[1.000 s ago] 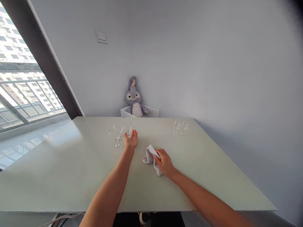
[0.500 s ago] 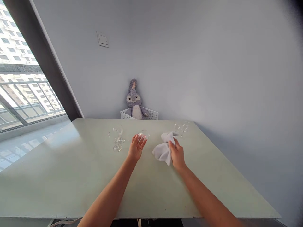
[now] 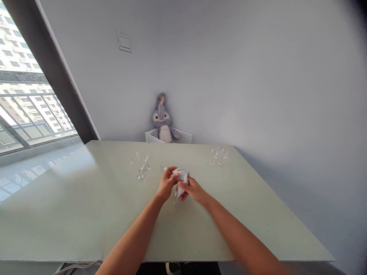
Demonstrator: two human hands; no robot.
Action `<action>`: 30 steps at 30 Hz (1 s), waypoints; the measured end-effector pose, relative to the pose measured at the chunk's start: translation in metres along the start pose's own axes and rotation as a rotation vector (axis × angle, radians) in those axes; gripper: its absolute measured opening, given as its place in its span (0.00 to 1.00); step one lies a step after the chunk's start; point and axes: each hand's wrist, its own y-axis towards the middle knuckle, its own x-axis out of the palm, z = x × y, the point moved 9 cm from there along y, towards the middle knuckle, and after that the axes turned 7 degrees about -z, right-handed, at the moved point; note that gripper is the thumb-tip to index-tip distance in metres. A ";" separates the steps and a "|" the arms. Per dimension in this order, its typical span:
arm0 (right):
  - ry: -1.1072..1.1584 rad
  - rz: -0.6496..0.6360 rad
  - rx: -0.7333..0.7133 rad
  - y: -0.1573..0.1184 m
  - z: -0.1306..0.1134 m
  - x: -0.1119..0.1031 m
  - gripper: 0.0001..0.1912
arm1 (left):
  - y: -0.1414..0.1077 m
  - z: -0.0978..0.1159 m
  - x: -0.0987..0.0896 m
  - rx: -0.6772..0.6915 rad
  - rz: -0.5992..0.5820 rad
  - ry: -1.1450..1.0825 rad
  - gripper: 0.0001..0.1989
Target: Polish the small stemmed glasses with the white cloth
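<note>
Head view: both bare hands are meeting above the middle of the table [image 3: 114, 217]; they are working close together around a white cloth [image 3: 181, 175].
Left hand: the left hand [image 3: 166, 185] is curling its fingers around a clear glass [image 3: 164, 168] and pressing its thumb against the cloth; only a small part of the glass is showing, just beyond the fingers; the rest is hiding behind hand and cloth.
Right hand: the right hand [image 3: 193, 190] is pinching the cloth between thumb and fingers; a fold is hanging below the thumb; whether these fingers are also touching the glass, I cannot tell.
Left-side glasses: two stemmed glasses [image 3: 141, 177] are standing upright near each other, to the left of the left hand.
Right-side glasses: clear stemmed glasses [image 3: 222, 156] are standing close together near the far right corner; their outlines are overlapping.
Far edge: a purple plush toy [image 3: 164, 126] is sitting in a white basket [image 3: 185, 137] beyond the table; the wall [image 3: 243, 76] is rising behind them.
</note>
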 end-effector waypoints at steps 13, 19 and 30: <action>0.039 0.180 -0.052 -0.006 0.006 -0.004 0.16 | -0.002 0.008 0.007 -0.101 -0.177 0.136 0.27; -0.142 0.278 -0.045 -0.008 0.008 -0.014 0.16 | -0.004 0.000 0.007 -0.164 -0.160 0.214 0.25; 0.303 0.265 0.029 -0.007 0.020 -0.005 0.15 | -0.001 0.004 -0.004 -0.085 -0.014 0.474 0.26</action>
